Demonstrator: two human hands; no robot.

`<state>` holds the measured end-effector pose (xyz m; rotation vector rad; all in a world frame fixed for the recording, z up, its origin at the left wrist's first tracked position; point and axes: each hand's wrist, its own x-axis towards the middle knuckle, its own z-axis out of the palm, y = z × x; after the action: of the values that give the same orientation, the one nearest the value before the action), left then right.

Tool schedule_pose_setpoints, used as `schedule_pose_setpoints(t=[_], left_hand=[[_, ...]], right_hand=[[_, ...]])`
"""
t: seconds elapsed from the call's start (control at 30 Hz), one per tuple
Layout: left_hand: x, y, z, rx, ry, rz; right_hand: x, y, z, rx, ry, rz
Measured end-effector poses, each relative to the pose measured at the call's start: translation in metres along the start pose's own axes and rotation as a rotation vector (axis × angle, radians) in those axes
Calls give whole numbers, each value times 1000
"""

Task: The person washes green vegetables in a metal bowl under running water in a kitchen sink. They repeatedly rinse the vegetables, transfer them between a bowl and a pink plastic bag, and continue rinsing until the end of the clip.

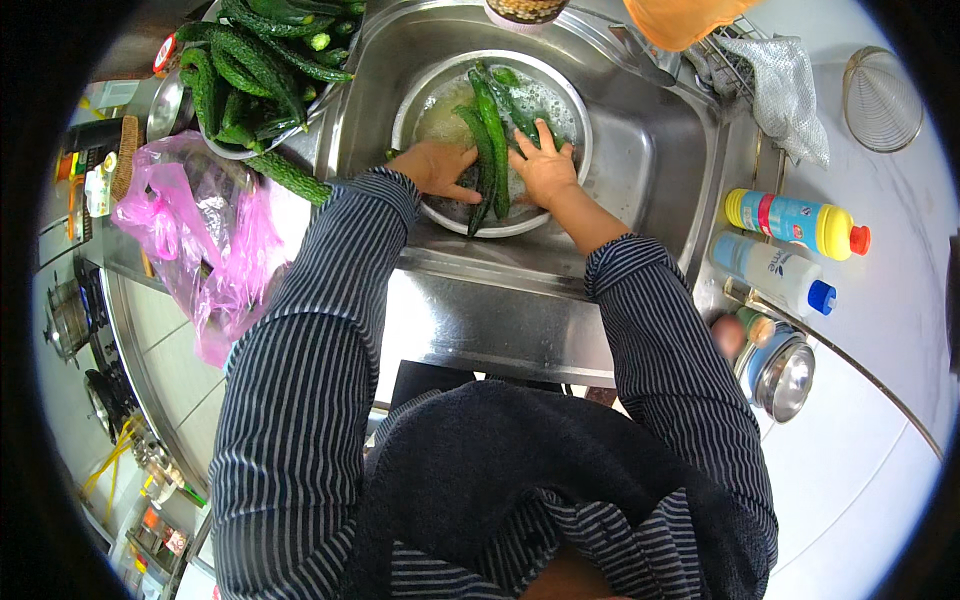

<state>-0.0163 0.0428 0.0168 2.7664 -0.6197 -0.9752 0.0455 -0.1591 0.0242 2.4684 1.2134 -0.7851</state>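
Note:
A round metal basin (pixel 586 112) of cloudy, foamy water stands in the stainless steel sink (pixel 637 172). Several bumpy green cucumbers (pixel 491 120) lie in it, two of them side by side and leaning over the near rim. At the basin's left side, my left hand (pixel 435 171) has its fingers apart by the curved cucumber, partly in the water. My right hand (pixel 544 166) spreads its fingers on the right, over the water and against a partly submerged cucumber. Neither hand is closed around anything.
A heaped bowl of cucumbers (pixel 255 71) stands left of the sink. Below it lie a single cucumber (pixel 289 177) and a pink plastic bag (pixel 172 217). To the right are a yellow-and-blue bottle (pixel 795 223), a clear bottle (pixel 772 270) and a wire strainer (pixel 883 99).

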Motion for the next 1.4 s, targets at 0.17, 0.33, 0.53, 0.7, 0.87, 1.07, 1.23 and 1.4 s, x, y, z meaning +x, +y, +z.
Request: schedule_pose_setpoints(t=[0.17,0.33,0.53,0.7,0.87,1.07,1.23,1.4], left_hand=[[5,-16,-13,226,-190,-103],[14,-26,-34,373,4,-63],[13,-4,-47,608,326,-133],[20,61,-13,-964,549,-1006],[52,30,9,-1448,439,-1202],[66,0,-2,-815,539,-874],[67,-17,22,-1084,576,-1247],[90,26,-23,-856,577,-1301]], right_hand=[[3,38,22,124,95,-195],[-1,41,1,1128,189,122],[-13,9,-35,366,-52,21],[16,23,-7,708,29,174],[43,-8,-10,742,143,517],[36,37,-4,567,84,298],[44,15,2,867,238,471],[44,-45,6,552,151,350]])
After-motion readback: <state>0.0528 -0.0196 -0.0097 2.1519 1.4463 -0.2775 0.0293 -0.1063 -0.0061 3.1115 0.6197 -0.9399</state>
